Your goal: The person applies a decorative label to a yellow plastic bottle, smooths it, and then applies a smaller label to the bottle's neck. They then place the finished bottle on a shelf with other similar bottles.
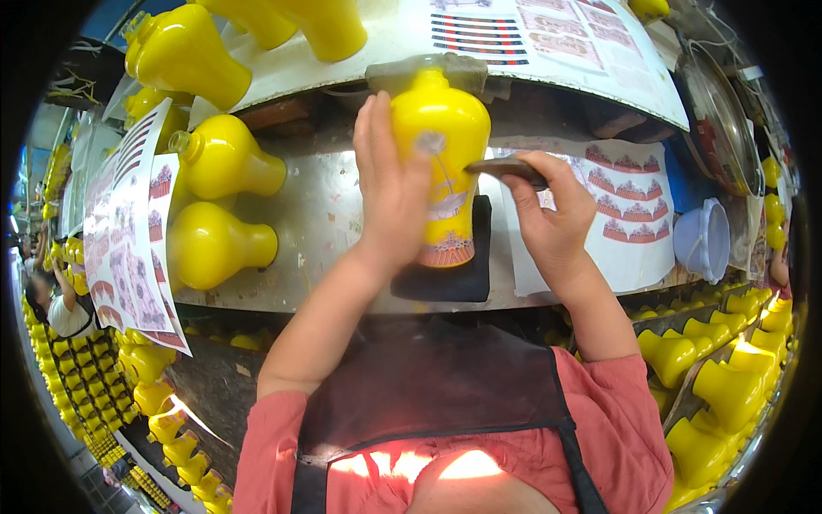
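Observation:
A yellow vase (pixel 454 120) lies in front of me, its neck pointing away, with a flower decal and a patterned band near its base. Its lower part rests over a black cloth (pixel 467 287). My left hand (pixel 390 184) lies against the vase's left side, fingers stretched out and the thumb blurred over the front. Between the thumb and fingers of my right hand (pixel 552 201) is a dark, flat scraper (pixel 514 170); its tip reaches the vase's right side.
To the left lie two yellow vases (pixel 227 154) beside a hanging decal sheet (pixel 128 240). On the right are another decal sheet (pixel 629 248) and a pale bucket (pixel 704 240). A raised white shelf (pixel 402 34) crosses the back. Rows of yellow vases (pixel 728 394) stand below; another person (pixel 68 313) is far left.

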{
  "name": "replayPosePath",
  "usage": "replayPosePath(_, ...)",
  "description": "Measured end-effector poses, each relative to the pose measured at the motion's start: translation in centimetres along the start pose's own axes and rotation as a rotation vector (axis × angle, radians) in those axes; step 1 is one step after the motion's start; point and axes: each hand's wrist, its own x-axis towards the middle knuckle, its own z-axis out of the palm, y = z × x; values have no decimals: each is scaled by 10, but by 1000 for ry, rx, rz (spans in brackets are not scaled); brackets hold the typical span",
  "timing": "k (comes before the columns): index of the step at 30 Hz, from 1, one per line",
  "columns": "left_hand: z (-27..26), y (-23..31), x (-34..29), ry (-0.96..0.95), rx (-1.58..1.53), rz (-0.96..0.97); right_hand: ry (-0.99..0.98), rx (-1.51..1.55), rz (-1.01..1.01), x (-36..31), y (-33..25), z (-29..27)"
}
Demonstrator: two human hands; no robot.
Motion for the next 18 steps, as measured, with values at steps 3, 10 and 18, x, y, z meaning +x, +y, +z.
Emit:
replayPosePath(3, 0, -2, -7, -41, 15, 8, -33, 63, -191, 4, -1, 1)
replayPosePath(10, 0, -2, -12, -86, -37, -60, 20, -39, -163, 24, -7, 4)
replayPosePath(18, -1, 5, -11, -86, 28, -68, -145, -134, -303, 61, -41, -4)
